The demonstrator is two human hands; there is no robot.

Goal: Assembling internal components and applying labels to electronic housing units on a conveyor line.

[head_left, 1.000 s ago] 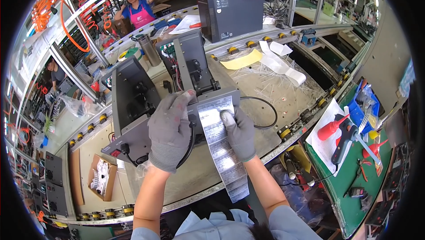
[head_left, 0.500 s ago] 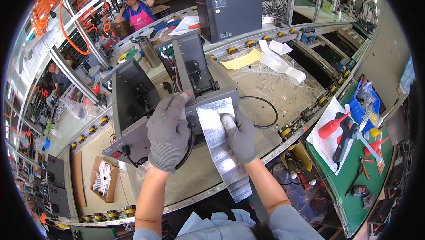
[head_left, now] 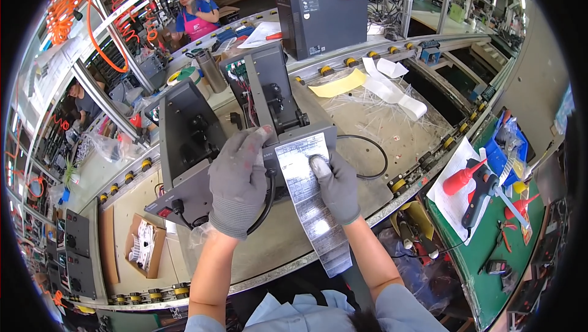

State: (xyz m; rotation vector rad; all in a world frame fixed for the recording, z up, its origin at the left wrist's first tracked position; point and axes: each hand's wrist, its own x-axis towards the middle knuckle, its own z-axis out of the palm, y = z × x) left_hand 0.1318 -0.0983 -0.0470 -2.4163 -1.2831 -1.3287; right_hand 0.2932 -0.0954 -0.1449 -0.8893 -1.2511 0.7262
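My left hand [head_left: 237,185], in a grey glove, lies with bent fingers over the near panel of an open grey metal case [head_left: 269,85]. A black power cord [head_left: 267,206] runs down beside that hand. In my right hand [head_left: 338,190], also gloved, a long strip of silver printed labels [head_left: 304,200] is pinched under the thumb. The strip's upper end covers part of the case's panel, and its lower end hangs toward me. Whether any label is stuck to the panel I cannot tell. Left of it stands a second open grey case [head_left: 187,125], with a plug in its panel.
On the bench lie yellow paper [head_left: 339,84], a white backing strip [head_left: 398,96] and a box of small parts [head_left: 145,247]. A green side table [head_left: 490,277] carries red bottles, a glue gun and pliers. Behind stands a large dark cabinet [head_left: 324,20]; farther off is a person [head_left: 197,17].
The whole view has shifted slightly. My hands keep nearly the same hold on the case and the label strip. In the background, the person in the pink apron has lowered an arm.
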